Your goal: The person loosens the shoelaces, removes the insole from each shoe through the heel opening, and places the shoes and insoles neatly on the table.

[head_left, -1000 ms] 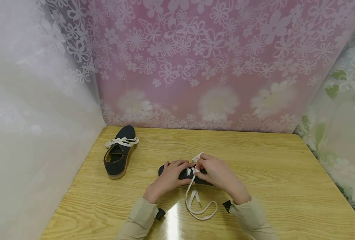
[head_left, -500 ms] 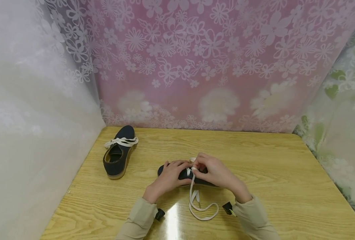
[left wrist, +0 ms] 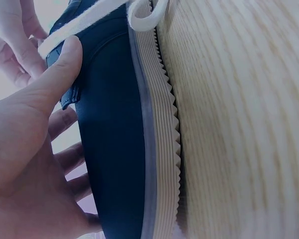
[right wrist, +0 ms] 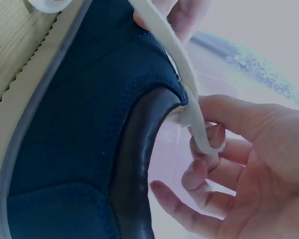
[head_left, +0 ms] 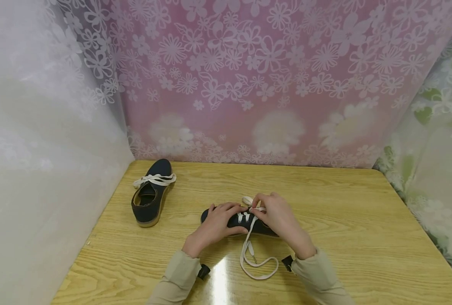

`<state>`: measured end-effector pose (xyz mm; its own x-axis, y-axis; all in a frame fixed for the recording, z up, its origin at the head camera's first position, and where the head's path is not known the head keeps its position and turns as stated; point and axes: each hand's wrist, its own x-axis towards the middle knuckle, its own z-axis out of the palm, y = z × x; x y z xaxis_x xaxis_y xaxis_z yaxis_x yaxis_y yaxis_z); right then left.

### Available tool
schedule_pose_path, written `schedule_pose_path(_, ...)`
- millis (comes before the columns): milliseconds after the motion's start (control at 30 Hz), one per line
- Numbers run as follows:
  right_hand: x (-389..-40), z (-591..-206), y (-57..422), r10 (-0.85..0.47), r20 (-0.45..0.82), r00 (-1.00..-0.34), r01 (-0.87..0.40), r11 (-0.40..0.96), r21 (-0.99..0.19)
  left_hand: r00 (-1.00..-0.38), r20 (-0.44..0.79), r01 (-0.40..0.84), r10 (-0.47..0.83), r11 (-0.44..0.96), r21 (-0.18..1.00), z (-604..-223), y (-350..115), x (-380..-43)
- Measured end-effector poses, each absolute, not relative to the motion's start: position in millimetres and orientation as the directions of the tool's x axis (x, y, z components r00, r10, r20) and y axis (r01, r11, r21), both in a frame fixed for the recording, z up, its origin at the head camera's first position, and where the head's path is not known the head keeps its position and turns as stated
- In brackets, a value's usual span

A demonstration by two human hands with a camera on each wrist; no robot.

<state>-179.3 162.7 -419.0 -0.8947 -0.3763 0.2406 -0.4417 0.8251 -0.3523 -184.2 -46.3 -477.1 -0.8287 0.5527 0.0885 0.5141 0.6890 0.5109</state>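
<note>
A dark blue sneaker (head_left: 263, 229) lies across the table with its toe to the left. My left hand (head_left: 219, 219) grips its front part, thumb on the near side and fingers over the far side. White lacing crosses the tongue area beside that hand. Near the ankle opening, my right hand (head_left: 276, 214) pinches the white shoelace (right wrist: 164, 37) between thumb and fingers, its other fingers loosely bent. One long lace end (head_left: 262, 278) drops over the near side and curls on the table. On the far side a lace loop (head_left: 246, 200) shows.
Another dark blue sneaker (head_left: 146, 213), its white lace tied in a bow (head_left: 157, 179), stands at the table's back left. The wooden table (head_left: 344, 220) ends at a pink floral curtain (head_left: 230, 84), with pale curtains at both sides.
My right hand first shifted slightly left over the lacing, then right toward the ankle opening, with lace in its fingers. The hanging lace end shifted slightly. My left hand has stayed put.
</note>
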Motion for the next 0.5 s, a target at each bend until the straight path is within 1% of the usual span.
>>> schedule_pose_path(67,-179.0,-419.1,162.8,-0.345,0.247,-0.905,-0.412,0.856,-0.313,-0.829,0.086,0.512,0.553,0.687,0.516,-476.6,-46.4,-183.9)
schedule_pose_path(133,-178.6,-419.1,162.9,-0.338,0.238,-0.911,-0.400,0.867,-0.298,-0.829,0.084,0.510,0.553,0.687,0.517,-476.1,-46.7,-183.4)
schedule_pose_path(300,-177.4,-418.4,162.5,-0.336,0.247,-0.909,-0.400,0.868,-0.293,-0.830,0.080,0.507,0.552,0.687,0.521,-475.2,-47.7,-182.3)
schedule_pose_path(400,-176.1,-416.7,161.5,-0.342,0.281,-0.897,-0.425,0.841,-0.334,-0.827,0.084,0.511,0.555,0.682,0.524,-475.2,-48.6,-181.2)
schedule_pose_path(500,-173.7,-412.5,160.1,-0.369,0.311,-0.876,-0.478,0.754,-0.450,-0.824,0.089,0.516,0.559,0.675,0.527,-475.0,-49.7,-179.6)
